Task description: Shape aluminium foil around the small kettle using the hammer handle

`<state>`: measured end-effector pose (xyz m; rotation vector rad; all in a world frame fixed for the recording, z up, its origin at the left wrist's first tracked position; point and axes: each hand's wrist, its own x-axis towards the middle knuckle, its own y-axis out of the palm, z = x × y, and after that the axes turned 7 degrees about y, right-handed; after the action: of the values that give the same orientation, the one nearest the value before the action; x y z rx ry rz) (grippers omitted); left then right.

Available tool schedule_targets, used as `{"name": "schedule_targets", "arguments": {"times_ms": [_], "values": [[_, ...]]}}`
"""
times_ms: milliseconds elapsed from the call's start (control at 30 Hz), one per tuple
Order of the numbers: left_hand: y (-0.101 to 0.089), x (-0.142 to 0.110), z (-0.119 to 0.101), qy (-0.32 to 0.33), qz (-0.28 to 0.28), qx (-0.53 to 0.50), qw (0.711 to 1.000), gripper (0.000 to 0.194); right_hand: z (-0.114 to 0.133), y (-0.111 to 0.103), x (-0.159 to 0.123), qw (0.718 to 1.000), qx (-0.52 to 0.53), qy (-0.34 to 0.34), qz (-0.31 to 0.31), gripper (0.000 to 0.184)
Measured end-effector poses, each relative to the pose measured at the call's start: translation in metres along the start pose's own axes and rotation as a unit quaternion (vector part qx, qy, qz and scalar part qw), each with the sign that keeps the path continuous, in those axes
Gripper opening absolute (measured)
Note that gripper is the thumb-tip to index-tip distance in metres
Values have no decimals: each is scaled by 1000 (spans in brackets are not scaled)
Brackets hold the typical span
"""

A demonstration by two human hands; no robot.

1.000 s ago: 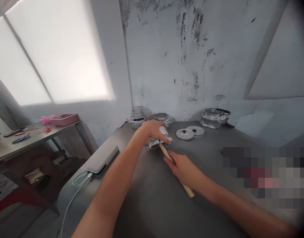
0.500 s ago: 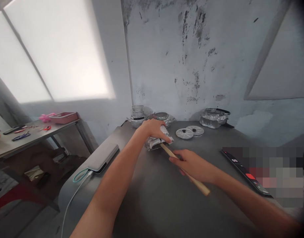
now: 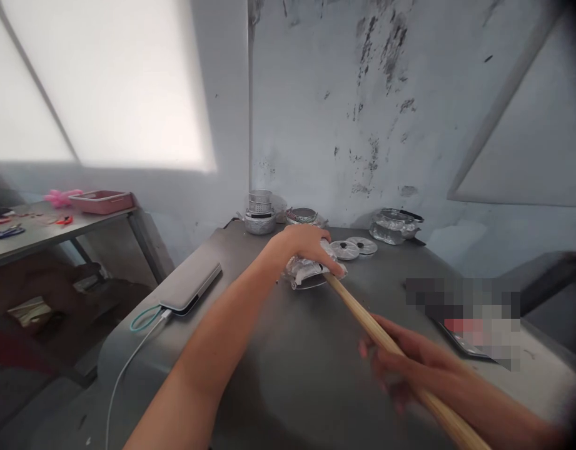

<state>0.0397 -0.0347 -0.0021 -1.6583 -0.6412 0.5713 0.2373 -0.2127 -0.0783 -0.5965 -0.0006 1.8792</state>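
Note:
My left hand [image 3: 309, 242] is closed over a silvery, crinkled-plastic-wrapped bundle [image 3: 304, 269] on the dark tabletop. Its fingers hide much of the bundle, whose dark metal edge shows at the front. A long pale wooden stick [image 3: 363, 317] slants from the bundle by my left thumb toward the lower right. Lower on that stick, my right hand [image 3: 414, 359] is wrapped around it, somewhat blurred. Whether the stick is joined to the bundle is hidden. Just beyond my left hand lie two round metal lids [image 3: 344, 250] with black knobs.
Stacked metal pots [image 3: 259, 219], a wrapped pot [image 3: 303, 216] and a wrapped pan [image 3: 393, 226] line the back. A white power bank [image 3: 194, 287] with a cable lies left. A dark, partly blurred-out device [image 3: 466, 340] sits right. A pink basket [image 3: 102, 201] stands on another table.
My right hand has moved down and right, nearer to me, and more of the stick shows. My left hand stays on the bundle while the view has turned slightly.

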Motion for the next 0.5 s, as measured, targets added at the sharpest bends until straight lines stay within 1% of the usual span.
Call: {"name": "schedule_targets", "arguments": {"times_ms": [67, 100, 133, 200, 233, 267, 300, 333, 367, 400, 467, 500], "values": [[1, 1, 0, -8, 0, 3, 1000, 100, -12, 9, -7, 996, -35, 80, 15, 55], [2, 2, 1, -14, -3, 2, 1000, 100, -19, 12, -8, 994, -58, 96, 10, 55], [3, 3, 3, -22, -7, -1, 1000, 101, -26, 14, -8, 992, -82, 94, -4, 54], [4, 5, 9, -44, -17, -14, 999, 104, -42, 12, -8, 984, -147, 65, -74, 53], [4, 6, 12, -54, -18, -25, 998, 105, -51, 8, -8, 975, -185, 41, -115, 52], [4, 7, 17, -64, -19, -36, 997, 106, -58, 1, -9, 960, -227, 11, -162, 51], [4, 7, 21, -67, -16, -49, 996, 106, -65, -7, -9, 937, -272, -24, -218, 48], [4, 7, 25, -66, -7, -62, 996, 105, -71, -16, -11, 911, -316, -60, -258, 46], [3, 6, 28, -61, -3, -73, 995, 105, -75, -24, -12, 887, -360, -84, -278, 45], [2, 4, 31, -59, -1, -81, 995, 105, -78, -32, -13, 866, -396, -89, -293, 45], [1, 2, 34, -61, 2, -86, 994, 106, -80, -42, -14, 839, -444, -86, -304, 45], [1, 1, 34, -64, 4, -87, 994, 107, -80, -44, -13, 829, -458, -90, -307, 46]]}}
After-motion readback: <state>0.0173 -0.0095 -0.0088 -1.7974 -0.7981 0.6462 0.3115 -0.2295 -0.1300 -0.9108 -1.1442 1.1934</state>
